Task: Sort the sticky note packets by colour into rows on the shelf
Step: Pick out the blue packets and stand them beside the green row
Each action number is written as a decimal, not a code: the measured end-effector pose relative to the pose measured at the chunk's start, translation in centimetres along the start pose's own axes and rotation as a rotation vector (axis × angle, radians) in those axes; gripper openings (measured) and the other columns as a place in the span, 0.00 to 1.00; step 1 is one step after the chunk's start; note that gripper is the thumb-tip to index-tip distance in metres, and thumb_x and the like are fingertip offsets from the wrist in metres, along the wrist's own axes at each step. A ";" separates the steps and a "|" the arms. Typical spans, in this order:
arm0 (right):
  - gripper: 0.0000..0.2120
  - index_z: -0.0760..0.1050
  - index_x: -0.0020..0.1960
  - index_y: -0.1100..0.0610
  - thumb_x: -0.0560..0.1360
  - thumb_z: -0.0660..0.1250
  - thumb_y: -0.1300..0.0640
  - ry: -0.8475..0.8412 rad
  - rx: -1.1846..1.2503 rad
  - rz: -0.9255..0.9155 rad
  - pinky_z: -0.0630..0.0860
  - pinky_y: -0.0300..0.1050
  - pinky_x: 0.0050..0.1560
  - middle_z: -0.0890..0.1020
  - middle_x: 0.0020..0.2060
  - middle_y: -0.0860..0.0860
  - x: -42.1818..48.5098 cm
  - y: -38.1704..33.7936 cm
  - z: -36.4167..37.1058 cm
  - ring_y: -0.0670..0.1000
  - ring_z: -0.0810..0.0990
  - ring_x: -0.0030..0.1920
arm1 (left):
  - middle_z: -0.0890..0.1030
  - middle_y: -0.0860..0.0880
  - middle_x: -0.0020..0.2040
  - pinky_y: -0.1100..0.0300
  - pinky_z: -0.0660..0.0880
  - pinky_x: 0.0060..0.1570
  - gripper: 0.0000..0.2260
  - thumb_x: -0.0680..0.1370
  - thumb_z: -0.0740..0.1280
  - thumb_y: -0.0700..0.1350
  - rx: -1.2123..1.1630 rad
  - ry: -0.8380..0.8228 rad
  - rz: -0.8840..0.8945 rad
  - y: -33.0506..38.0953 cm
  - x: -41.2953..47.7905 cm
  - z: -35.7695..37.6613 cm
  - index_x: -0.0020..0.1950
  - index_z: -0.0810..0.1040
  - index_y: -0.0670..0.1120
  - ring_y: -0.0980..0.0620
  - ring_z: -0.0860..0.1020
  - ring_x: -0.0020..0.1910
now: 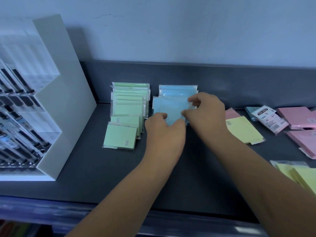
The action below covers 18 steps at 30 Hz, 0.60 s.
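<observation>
A row of green packets [127,115] runs from the back of the dark shelf [95,168] toward the front. To its right lies a shorter row of blue packets [177,90]. Both hands hold the front blue packet [171,108]: my left hand [165,132] grips its near left corner, and my right hand [207,111] pinches its right edge. Further right lie a yellow packet [242,130], a blue packet with a printed label [266,118] and pink packets [297,119]. More yellow packets [301,175] sit at the right front.
A white acrylic display stand [56,100] full of pens fills the shelf's left end. The shelf's back lip and a pale wall rise behind the rows. The front edge of the shelf runs below my forearms.
</observation>
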State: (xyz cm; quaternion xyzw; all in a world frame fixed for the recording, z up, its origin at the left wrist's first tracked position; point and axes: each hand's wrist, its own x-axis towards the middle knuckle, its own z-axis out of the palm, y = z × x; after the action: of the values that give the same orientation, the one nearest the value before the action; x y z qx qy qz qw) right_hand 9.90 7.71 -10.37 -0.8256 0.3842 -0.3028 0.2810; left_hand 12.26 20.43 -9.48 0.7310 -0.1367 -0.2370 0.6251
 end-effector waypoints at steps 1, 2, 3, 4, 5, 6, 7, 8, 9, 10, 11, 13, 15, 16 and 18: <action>0.18 0.81 0.59 0.54 0.70 0.76 0.59 0.016 -0.012 -0.003 0.64 0.32 0.41 0.80 0.55 0.52 0.0 0.0 0.0 0.47 0.74 0.48 | 0.73 0.49 0.67 0.65 0.68 0.33 0.21 0.76 0.66 0.48 0.010 0.002 -0.005 0.0 0.0 0.0 0.69 0.70 0.52 0.55 0.76 0.46; 0.17 0.81 0.58 0.54 0.70 0.76 0.59 0.030 -0.025 -0.002 0.64 0.31 0.39 0.80 0.56 0.52 -0.1 -0.1 0.0 0.47 0.73 0.47 | 0.72 0.49 0.67 0.66 0.68 0.32 0.22 0.76 0.66 0.48 0.010 0.006 -0.004 0.0 0.0 0.0 0.70 0.69 0.52 0.55 0.77 0.46; 0.15 0.81 0.57 0.54 0.71 0.76 0.58 0.040 -0.037 0.001 0.63 0.32 0.38 0.80 0.55 0.52 -0.1 -0.2 -0.1 0.47 0.73 0.47 | 0.72 0.50 0.67 0.68 0.68 0.30 0.22 0.76 0.66 0.48 0.007 0.011 -0.003 0.1 -0.1 -0.1 0.70 0.69 0.52 0.56 0.77 0.47; 0.13 0.81 0.56 0.54 0.71 0.75 0.58 0.044 -0.044 0.004 0.63 0.34 0.39 0.81 0.54 0.52 -0.2 -0.3 -0.3 0.47 0.74 0.47 | 0.72 0.50 0.67 0.70 0.68 0.28 0.21 0.77 0.66 0.48 0.006 0.015 -0.004 0.1 -0.1 -0.1 0.70 0.69 0.53 0.57 0.77 0.47; 0.12 0.82 0.55 0.55 0.72 0.74 0.58 0.045 -0.044 0.006 0.64 0.36 0.42 0.82 0.52 0.51 -0.3 -0.4 -0.5 0.48 0.76 0.47 | 0.72 0.51 0.67 0.73 0.67 0.26 0.21 0.77 0.66 0.48 0.014 0.017 -0.004 0.2 0.0 -0.2 0.70 0.69 0.53 0.58 0.77 0.46; 0.11 0.82 0.55 0.55 0.73 0.74 0.58 0.045 -0.040 0.007 0.66 0.38 0.45 0.83 0.50 0.50 -0.5 -0.7 -0.7 0.48 0.77 0.48 | 0.71 0.52 0.67 0.74 0.67 0.24 0.21 0.77 0.66 0.48 0.025 0.019 -0.002 0.2 0.0 -0.3 0.70 0.69 0.53 0.60 0.76 0.46; 0.10 0.82 0.54 0.55 0.73 0.73 0.59 0.046 -0.037 0.003 0.67 0.39 0.46 0.83 0.49 0.49 -0.7 -0.9 -0.9 0.48 0.78 0.49 | 0.71 0.53 0.68 0.75 0.67 0.24 0.21 0.78 0.66 0.48 0.035 0.020 0.000 0.3 0.0 -0.3 0.70 0.69 0.53 0.61 0.76 0.46; 0.09 0.82 0.54 0.55 0.74 0.73 0.59 0.048 -0.038 -0.005 0.68 0.40 0.46 0.83 0.48 0.48 -0.8 -1.1 -1.1 0.48 0.79 0.49 | 0.70 0.55 0.68 0.76 0.67 0.24 0.20 0.78 0.65 0.47 0.041 0.018 0.000 0.3 0.0 -0.3 0.70 0.69 0.53 0.63 0.74 0.46; 0.09 0.82 0.54 0.55 0.74 0.73 0.59 0.047 -0.042 -0.014 0.69 0.40 0.47 0.84 0.48 0.48 -0.9 -1.3 -1.3 0.48 0.80 0.50 | 0.69 0.56 0.69 0.76 0.67 0.25 0.20 0.78 0.65 0.48 0.051 0.015 0.003 0.3 -0.1 -0.3 0.70 0.69 0.53 0.65 0.73 0.45; 0.09 0.82 0.54 0.54 0.75 0.72 0.59 0.042 -0.049 -0.019 0.70 0.40 0.48 0.84 0.49 0.47 -1.0 -1.5 -1.4 0.48 0.80 0.51 | 0.69 0.56 0.69 0.74 0.67 0.26 0.19 0.78 0.65 0.48 0.062 0.015 0.006 0.4 -0.1 -0.3 0.69 0.70 0.54 0.67 0.72 0.45; 0.09 0.82 0.55 0.54 0.75 0.72 0.58 0.034 -0.059 -0.021 0.70 0.40 0.48 0.83 0.50 0.47 -1.1 -1.7 -1.6 0.48 0.80 0.51 | 0.69 0.56 0.69 0.73 0.66 0.30 0.19 0.78 0.65 0.48 0.071 0.015 0.012 0.3 -0.2 -0.3 0.69 0.70 0.54 0.68 0.71 0.46; 0.08 0.82 0.54 0.53 0.75 0.72 0.57 0.014 -0.070 -0.020 0.71 0.41 0.49 0.83 0.50 0.46 -1.2 -1.9 -1.7 0.48 0.80 0.52 | 0.69 0.56 0.69 0.70 0.65 0.35 0.17 0.78 0.65 0.48 0.084 0.013 0.021 0.3 -0.5 -0.3 0.67 0.70 0.54 0.68 0.71 0.46; 0.08 0.82 0.53 0.53 0.75 0.72 0.56 0.000 -0.059 -0.028 0.74 0.43 0.51 0.83 0.49 0.46 -1.4 -2.2 -2.0 0.48 0.80 0.51 | 0.69 0.58 0.67 0.72 0.68 0.30 0.16 0.78 0.65 0.48 0.113 0.015 0.048 0.5 -1.1 -0.3 0.65 0.70 0.55 0.71 0.74 0.42; 0.08 0.82 0.53 0.52 0.74 0.72 0.55 -0.008 -0.051 -0.033 0.76 0.44 0.52 0.83 0.49 0.46 -1.6 -2.3 -2.3 0.48 0.80 0.51 | 0.69 0.58 0.66 0.74 0.69 0.28 0.15 0.79 0.65 0.47 0.131 0.015 0.077 0.6 -1.4 -0.3 0.65 0.69 0.56 0.75 0.73 0.40; 0.09 0.82 0.54 0.51 0.74 0.73 0.53 -0.023 -0.048 -0.037 0.76 0.44 0.52 0.83 0.48 0.45 -2.1 -2.4 -3.1 0.46 0.81 0.50 | 0.70 0.59 0.62 0.77 0.68 0.27 0.16 0.79 0.66 0.48 0.162 0.004 0.139 0.8 -2.2 -0.4 0.65 0.70 0.56 0.79 0.72 0.37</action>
State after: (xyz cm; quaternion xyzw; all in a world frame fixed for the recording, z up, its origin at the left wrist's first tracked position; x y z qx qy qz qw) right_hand 7.71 9.94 -7.26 -0.8426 0.3728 -0.2889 0.2599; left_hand 10.71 21.74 -8.31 0.7685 -0.2044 -0.1798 0.5791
